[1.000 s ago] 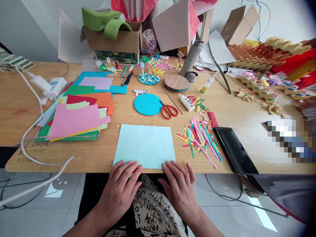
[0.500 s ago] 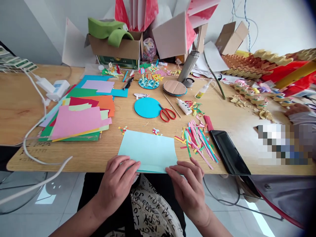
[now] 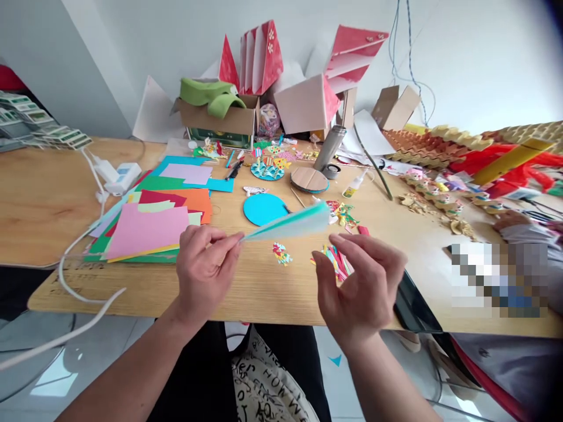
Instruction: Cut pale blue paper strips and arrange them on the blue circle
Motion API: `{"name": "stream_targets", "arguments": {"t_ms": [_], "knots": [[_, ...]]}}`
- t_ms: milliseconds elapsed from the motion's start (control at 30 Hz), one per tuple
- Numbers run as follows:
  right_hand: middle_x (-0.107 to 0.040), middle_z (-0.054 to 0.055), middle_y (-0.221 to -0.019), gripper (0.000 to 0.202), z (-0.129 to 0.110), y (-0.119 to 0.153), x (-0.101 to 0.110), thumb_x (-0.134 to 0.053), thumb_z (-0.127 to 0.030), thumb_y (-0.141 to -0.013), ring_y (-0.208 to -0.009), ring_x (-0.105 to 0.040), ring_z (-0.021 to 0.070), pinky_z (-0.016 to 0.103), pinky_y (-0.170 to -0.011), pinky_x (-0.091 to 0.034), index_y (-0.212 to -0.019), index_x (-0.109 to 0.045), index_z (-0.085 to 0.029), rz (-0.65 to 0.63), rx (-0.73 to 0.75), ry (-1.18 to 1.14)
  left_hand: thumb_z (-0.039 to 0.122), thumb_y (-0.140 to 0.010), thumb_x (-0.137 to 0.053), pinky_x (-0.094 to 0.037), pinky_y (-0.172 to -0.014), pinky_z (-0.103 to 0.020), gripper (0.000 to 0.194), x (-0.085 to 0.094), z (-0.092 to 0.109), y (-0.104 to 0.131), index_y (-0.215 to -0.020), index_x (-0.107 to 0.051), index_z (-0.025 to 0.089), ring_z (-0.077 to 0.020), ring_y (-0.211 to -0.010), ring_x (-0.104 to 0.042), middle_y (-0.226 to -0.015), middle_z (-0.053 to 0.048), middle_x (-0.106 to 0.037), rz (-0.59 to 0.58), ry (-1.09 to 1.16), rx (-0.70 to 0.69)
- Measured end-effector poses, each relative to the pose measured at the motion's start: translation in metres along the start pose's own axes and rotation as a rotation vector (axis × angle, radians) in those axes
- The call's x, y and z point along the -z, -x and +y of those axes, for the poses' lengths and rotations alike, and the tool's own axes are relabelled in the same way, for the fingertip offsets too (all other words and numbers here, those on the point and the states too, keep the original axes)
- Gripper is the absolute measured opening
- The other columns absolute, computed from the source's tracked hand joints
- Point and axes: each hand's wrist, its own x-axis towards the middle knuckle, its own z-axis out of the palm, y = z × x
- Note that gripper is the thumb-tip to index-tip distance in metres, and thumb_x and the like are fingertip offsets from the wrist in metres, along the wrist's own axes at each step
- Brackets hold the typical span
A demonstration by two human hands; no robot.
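At the far left of the tabletop (image 3: pixel 39 205), a white power adapter (image 3: pixel 124 177), with a stack of coloured paper (image 3: pixel 162 183) nearer the front edge, pink sheet (image 3: pixel 149 228) uppermost. Just right of the stack, raised above the tabletop, the left hand (image 3: pixel 204 266), thumb and fingers pinched narrow on the left end of a thin pale-blue paper (image 3: pixel 294 224). Further right, flat on the tabletop and partly covered in view by the paper, a blue oval (image 3: pixel 264 208); farther back, a blue base with paper fish (image 3: pixel 267 170). In the middle, up in the air between both hands, the pale-blue paper itself, seen nearly edge-on, slanting upward to the right, a greener band along its length, right end free. Below it in view, a small heap of paper scraps (image 3: pixel 281 254); behind, a round cardboard piece (image 3: pixel 309 180) and a grey bottle (image 3: pixel 329 149). Next, the right hand (image 3: pixel 363 281), also raised, thumb and index finger spread wide, fingertips near the paper's free end but apart from it. Partly hidden behind that hand, coloured paper strips (image 3: pixel 338 264). Toward the far right, egg cartons (image 3: pixel 426 146) at the back and a co-worker's sleeve (image 3: pixel 523 232) near the edge of view.
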Motion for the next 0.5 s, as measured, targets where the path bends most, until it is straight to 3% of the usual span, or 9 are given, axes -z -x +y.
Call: {"name": "stream_targets", "arguments": {"t_ms": [67,133,200,267,333,400,500], "knots": [[-0.065,0.004,-0.094,0.033,-0.017,-0.005,-0.008,-0.063,-0.009,-0.085,-0.088,-0.062,0.0192,0.037,-0.078,-0.052,-0.114,-0.061,-0.024,-0.095,-0.168,-0.225,0.012,-0.08,-0.069,-0.044,-0.067,-0.033,0.016,-0.002,0.009,-0.009,-0.093,-0.072,0.02,-0.0164,-0.073,-0.053,-0.075,-0.002,-0.06,0.071,0.001,0.019],[-0.066,0.005,-0.099,0.035,-0.034,-0.007,-0.02,-0.064,-0.019,-0.087,-0.089,-0.063,0.0192,0.037,-0.078,-0.053,-0.121,-0.056,-0.023,-0.217,-0.306,-0.36,0.012,-0.079,-0.07,-0.043,-0.067,-0.033,0.019,-0.006,0.021,-0.013,-0.096,-0.071,0.02,-0.0161,-0.071,-0.052,-0.075,-0.002,-0.059,0.094,-0.017,0.0],[-0.066,0.005,-0.098,0.037,-0.045,-0.008,-0.032,-0.066,-0.026,-0.086,-0.086,-0.064,0.0182,0.035,-0.075,-0.054,-0.121,-0.054,-0.021,-0.194,-0.397,-0.417,0.013,-0.079,-0.07,-0.04,-0.065,-0.033,0.013,-0.011,0.036,-0.013,-0.089,-0.07,0.02,-0.0161,-0.07,-0.05,-0.071,-0.001,-0.058,0.098,-0.02,-0.038],[-0.065,0.004,-0.09,0.025,-0.05,-0.012,-0.041,-0.063,-0.026,-0.088,-0.079,-0.063,0.0162,0.032,-0.071,-0.054,-0.111,-0.057,-0.019,-0.139,-0.445,-0.387,0.011,-0.08,-0.068,-0.037,-0.062,-0.033,0.009,-0.014,0.048,-0.009,-0.077,-0.065,0.019,-0.0157,-0.067,-0.048,-0.069,-0.001,-0.059,0.109,-0.003,-0.025],[-0.062,0.001,-0.079,0.005,-0.048,-0.019,-0.042,-0.059,-0.02,-0.09,-0.071,-0.06,0.0139,0.029,-0.066,-0.051,-0.095,-0.06,-0.019,-0.089,-0.418,-0.302,0.012,-0.082,-0.066,-0.04,-0.063,-0.034,0.009,-0.014,0.055,-0.006,-0.088,-0.066,0.018,-0.0171,-0.07,-0.05,-0.074,-0.003,-0.061,0.027,0.042,-0.005],[-0.059,-0.001,-0.073,0.01,-0.042,-0.028,-0.034,-0.055,-0.014,-0.091,-0.066,-0.057,0.0127,0.027,-0.063,-0.048,-0.083,-0.059,-0.019,-0.071,-0.315,-0.202,0.015,-0.083,-0.066,-0.045,-0.068,-0.037,0.022,-0.008,0.059,-0.003,-0.105,-0.064,0.018,-0.0193,-0.078,-0.055,-0.084,-0.005,-0.064,-0.068,0.105,-0.011],[-0.063,0.002,-0.082,0.01,-0.027,-0.043,-0.011,-0.055,-0.012,-0.092,-0.073,-0.058,0.0147,0.029,-0.067,-0.047,-0.093,-0.062,-0.02,-0.16,-0.096,-0.047,0.02,-0.082,-0.069,-0.05,-0.08,-0.039,0.039,0.015,0.057,-0.004,-0.12,-0.06,0.022,-0.0216,-0.093,-0.059,-0.101,-0.007,-0.061,-0.085,0.121,-0.027]]}}
